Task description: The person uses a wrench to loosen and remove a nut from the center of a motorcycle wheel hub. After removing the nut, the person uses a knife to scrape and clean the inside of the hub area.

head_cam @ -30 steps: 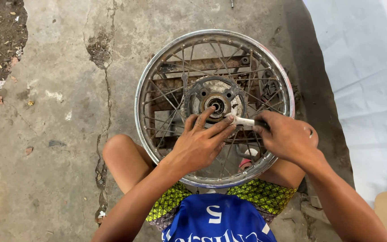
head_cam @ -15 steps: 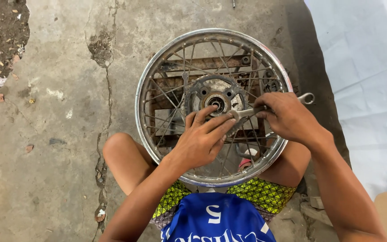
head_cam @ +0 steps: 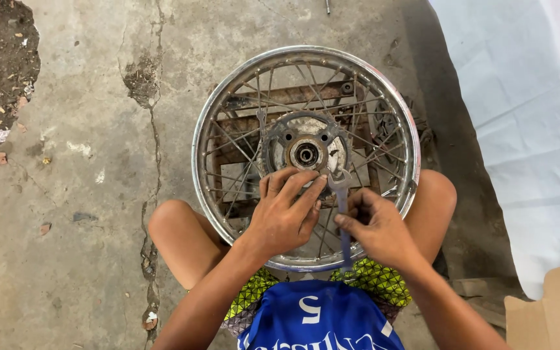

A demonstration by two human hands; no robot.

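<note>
A round spoked wheel with a shiny chrome metal rim (head_cam: 210,116) lies flat on a low rusty metal frame (head_cam: 293,97) over the cracked grey concrete floor (head_cam: 79,214), between the bent knees of the person. In the middle of the wheel sits the grey metal hub (head_cam: 306,153) with a dark hole at its centre.

The left hand (head_cam: 286,214) lies on the spokes just below the hub, its fingers spread and the fingertips touching the lower edge of the hub; it holds nothing, it only presses down. The right hand (head_cam: 374,227) is closed around the shaft of a slim silver open-ended wrench (head_cam: 342,204). The wrench stands almost straight along the view, with its open head up at the lower right edge of the hub and its other end down near the rim. I cannot tell if the head really sits on a nut, because this part is too small.

In my judgement, the main risk is that the wrench slips off the fitting when force comes, if its head is not fully seated. Then the right hand may hit the thin spokes, and the fingers of the left hand, which are just beside the head, may be struck. The wheel rests loosely on the frame, so it may also turn or tip if the left hand presses too little.

A white cloth (head_cam: 520,129) lies at the right, and a piece of brown cardboard (head_cam: 552,311) in the lower corner.
</note>
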